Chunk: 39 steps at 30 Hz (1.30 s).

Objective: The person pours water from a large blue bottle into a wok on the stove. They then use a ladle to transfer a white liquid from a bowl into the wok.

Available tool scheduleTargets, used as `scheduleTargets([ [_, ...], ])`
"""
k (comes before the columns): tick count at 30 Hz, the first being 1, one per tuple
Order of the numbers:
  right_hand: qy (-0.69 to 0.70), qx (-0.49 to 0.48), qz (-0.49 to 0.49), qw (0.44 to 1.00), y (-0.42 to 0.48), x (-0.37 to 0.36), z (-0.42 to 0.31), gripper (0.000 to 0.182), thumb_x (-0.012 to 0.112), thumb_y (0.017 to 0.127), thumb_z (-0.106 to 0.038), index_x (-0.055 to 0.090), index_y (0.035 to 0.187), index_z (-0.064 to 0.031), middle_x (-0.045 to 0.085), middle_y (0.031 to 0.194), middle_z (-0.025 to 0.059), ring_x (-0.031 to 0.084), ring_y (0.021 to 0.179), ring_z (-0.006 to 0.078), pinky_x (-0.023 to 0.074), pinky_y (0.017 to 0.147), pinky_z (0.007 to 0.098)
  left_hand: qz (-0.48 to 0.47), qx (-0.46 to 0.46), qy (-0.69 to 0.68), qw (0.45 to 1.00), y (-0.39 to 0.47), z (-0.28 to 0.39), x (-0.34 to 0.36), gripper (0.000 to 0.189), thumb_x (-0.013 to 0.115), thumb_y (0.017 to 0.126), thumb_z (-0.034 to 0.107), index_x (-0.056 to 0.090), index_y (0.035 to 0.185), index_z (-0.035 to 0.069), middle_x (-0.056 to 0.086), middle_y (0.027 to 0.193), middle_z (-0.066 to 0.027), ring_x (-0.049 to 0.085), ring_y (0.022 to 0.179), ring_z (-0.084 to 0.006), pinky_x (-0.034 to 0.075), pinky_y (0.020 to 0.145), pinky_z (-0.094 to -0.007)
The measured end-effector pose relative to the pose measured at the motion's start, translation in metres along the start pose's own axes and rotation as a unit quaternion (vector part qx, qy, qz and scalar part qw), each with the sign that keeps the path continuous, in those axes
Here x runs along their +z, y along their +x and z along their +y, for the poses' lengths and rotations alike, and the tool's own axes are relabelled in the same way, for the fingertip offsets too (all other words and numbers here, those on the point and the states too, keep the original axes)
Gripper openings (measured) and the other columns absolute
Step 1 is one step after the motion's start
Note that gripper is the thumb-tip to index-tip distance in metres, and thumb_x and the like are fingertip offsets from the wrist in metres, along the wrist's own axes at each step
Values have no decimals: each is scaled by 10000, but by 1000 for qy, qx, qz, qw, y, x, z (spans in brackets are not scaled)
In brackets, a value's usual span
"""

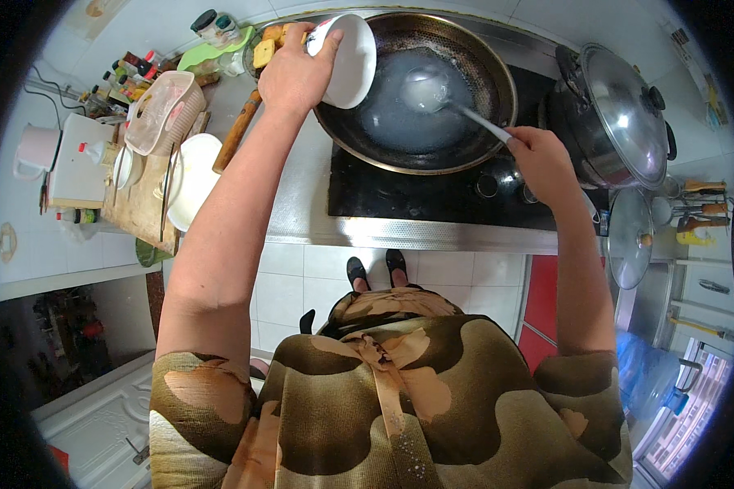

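My left hand grips a white bowl by its rim and side, tilted over the left edge of a large dark wok. The wok stands on a black cooktop and holds cloudy, whitish liquid. My right hand is closed around the handle of a metal ladle, whose bowl lies in the liquid near the middle of the wok. Behind my left hand, yellow-brown fried-looking pieces rest in a strainer. A wooden handle lies beside my left forearm.
A lidded metal pot stands right of the wok, with a glass lid near the counter's right end. On the left are a wooden board, a white plate, chopsticks, a plastic basket, a small bowl and several bottles.
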State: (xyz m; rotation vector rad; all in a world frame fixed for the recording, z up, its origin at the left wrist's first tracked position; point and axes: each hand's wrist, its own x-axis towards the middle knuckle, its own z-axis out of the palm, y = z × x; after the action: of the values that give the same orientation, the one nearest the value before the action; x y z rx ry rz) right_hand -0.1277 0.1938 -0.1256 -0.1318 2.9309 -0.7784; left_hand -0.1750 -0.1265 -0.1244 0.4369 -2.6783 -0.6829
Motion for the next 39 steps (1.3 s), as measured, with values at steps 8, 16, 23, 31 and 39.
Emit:
scheduleTargets([
  [8, 270, 85, -111, 953, -10, -39, -21, 280, 528, 924, -184, 643, 1096, 5, 519, 646, -17, 452, 535, 87, 375, 512, 228, -31, -16, 44, 998, 6, 7, 11, 639, 436, 839, 647, 492, 1282, 190, 672, 1017, -161, 624, 1004, -336, 478, 843, -425],
  [16, -76, -175, 164, 968, -25, -25, -38, 236, 549, 909, -176, 647, 1120, -133, 649, 771, 79, 618, 614, 232, 487, 574, 352, -36, 3, 21, 999, 4, 23, 13, 647, 449, 837, 646, 466, 1292, 185, 674, 998, -165, 630, 987, -344, 477, 841, -432],
  [23, -85, -164, 218, 958, -48, -31, -26, 352, 579, 867, -6, 636, 1174, -168, 484, 695, 75, 523, 599, 193, 453, 597, 283, 43, 77, 4, 996, -1, 21, 7, 646, 515, 822, 613, 497, 1259, 138, 669, 977, -188, 635, 941, -358, 486, 808, -433],
  [31, -145, -181, 216, 949, -45, -15, -20, 449, 604, 818, -38, 619, 1190, -289, 545, 849, 35, 577, 678, 188, 488, 577, 316, 116, 208, -99, 966, -10, 32, 3, 591, 662, 811, 436, 463, 1285, 145, 668, 889, -136, 655, 774, -304, 501, 696, -393],
  [39, -149, -136, 223, 954, -66, -35, 14, 422, 588, 837, -49, 632, 1188, -279, 539, 813, 37, 569, 667, 181, 474, 576, 323, 182, 262, -93, 943, -11, 25, -10, 616, 697, 786, 409, 463, 1276, 119, 660, 865, -141, 655, 774, -310, 509, 691, -393],
])
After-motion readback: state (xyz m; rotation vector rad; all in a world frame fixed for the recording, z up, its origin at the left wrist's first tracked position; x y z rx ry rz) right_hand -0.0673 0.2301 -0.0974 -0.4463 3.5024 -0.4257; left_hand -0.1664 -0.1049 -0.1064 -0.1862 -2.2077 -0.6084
